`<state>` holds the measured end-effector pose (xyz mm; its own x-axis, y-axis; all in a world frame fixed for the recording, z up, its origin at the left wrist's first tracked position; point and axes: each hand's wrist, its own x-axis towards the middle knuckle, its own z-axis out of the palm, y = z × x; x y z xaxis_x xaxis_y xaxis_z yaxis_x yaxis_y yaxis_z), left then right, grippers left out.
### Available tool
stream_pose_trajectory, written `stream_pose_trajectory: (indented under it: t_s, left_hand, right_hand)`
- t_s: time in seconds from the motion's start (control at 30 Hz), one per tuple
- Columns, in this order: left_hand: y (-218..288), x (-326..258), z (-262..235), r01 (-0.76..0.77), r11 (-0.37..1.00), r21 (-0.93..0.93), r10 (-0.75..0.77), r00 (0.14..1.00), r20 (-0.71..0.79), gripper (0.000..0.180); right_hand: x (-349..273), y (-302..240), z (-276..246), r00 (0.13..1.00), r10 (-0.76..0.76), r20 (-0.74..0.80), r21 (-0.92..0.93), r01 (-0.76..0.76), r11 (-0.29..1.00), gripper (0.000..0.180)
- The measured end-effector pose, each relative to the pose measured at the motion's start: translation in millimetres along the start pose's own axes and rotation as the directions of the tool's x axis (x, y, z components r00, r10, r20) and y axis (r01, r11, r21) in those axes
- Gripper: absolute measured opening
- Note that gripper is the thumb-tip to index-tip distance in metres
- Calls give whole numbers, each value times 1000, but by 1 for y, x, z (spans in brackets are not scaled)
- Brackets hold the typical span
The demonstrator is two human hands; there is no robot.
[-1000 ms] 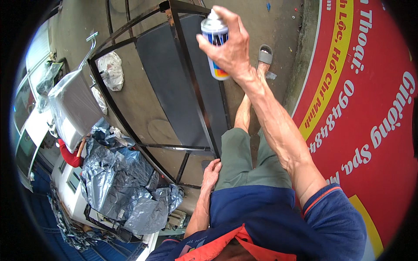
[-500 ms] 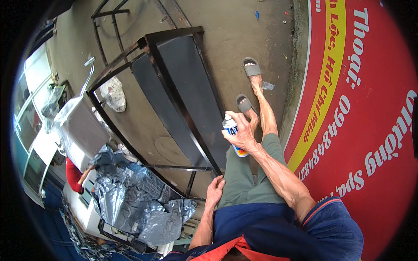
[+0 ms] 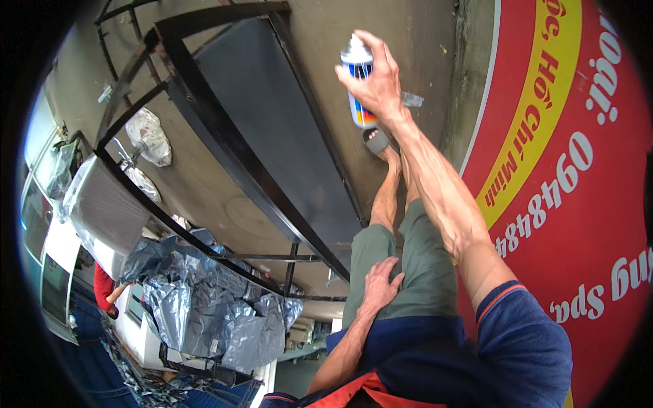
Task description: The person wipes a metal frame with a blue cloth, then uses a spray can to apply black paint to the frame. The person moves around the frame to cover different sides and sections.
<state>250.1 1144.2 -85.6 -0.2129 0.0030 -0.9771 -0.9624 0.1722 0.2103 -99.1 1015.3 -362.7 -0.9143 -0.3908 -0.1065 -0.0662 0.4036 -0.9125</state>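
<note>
The right hand (image 3: 381,85) has its fingers wrapped tight round a white-capped spray can (image 3: 358,81) raised above the black metal frame (image 3: 272,143), whose panel already looks evenly dark, while the left hand (image 3: 381,285) rests open-fingered on the thigh.

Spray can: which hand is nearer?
Right. The right hand grips the spray can, raised over the black frame. The left hand rests on the thigh, well below it.
</note>
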Motion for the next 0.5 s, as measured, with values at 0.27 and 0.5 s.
stream_pose_trajectory:
  t_s: [0.27,0.5]
  left_hand:
    - [12,5,6,21,998,65,-32,984,176,80]
    - [20,16,5,-13,999,30,2,939,345,89]
  right_hand:
    - [-55,48,-9,987,58,148,-110,-42,993,72]
    - [-68,86,-20,972,209,105,-48,-205,977,74]
